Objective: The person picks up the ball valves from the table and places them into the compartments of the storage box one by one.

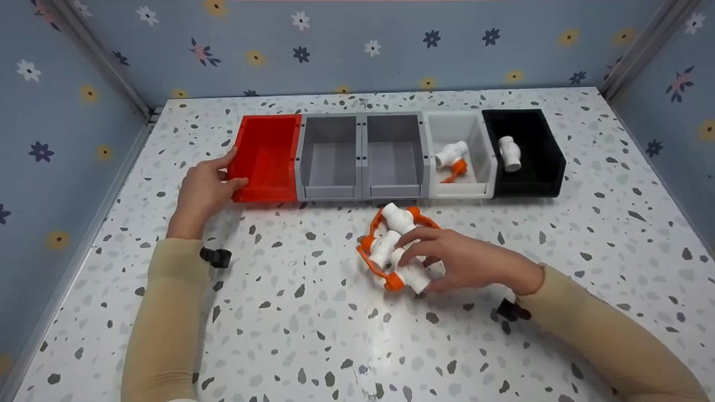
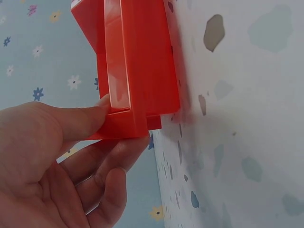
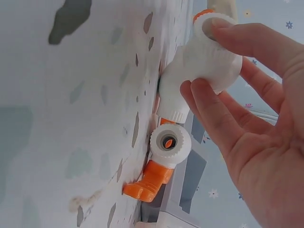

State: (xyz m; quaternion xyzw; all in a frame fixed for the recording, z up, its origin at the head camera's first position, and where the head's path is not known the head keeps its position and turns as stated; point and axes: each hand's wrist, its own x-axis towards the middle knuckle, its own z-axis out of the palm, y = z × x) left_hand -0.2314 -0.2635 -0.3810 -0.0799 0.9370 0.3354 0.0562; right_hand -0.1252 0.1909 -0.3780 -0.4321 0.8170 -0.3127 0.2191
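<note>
Head, left hand: the left hand (image 1: 202, 191) pinches the outer wall of the red bin (image 1: 269, 162), which stands at ten o'clock from the valve cluster.
Head, right hand: the right hand (image 1: 466, 259), at three o'clock of the cluster, has its fingers and thumb curled round the near valve (image 1: 414, 273), white with an orange handle (image 1: 394, 282).
Head, cluster: the middle valve (image 1: 384, 249) and far valve (image 1: 398, 218) lie close by on the speckled table (image 1: 301, 346), toward ten and eleven o'clock from the near valve.
Head, bin row: left grey bin (image 1: 330, 164) at eleven o'clock from the cluster, right grey bin (image 1: 392, 162) at twelve, white bin (image 1: 461, 190) at one, black bin (image 1: 539, 162) at two.
Head, binned valves: one orange-handled valve (image 1: 450, 152) lies in the white bin; a white valve (image 1: 509, 154) leans in the black bin.
Left wrist, grip: from eight o'clock, the thumb presses inside the red bin's corner, fingers outside.
Right wrist, grip: at one o'clock, the thumb touches the near valve's open end, fingers around its body; another valve shows its round opening at five.
</note>
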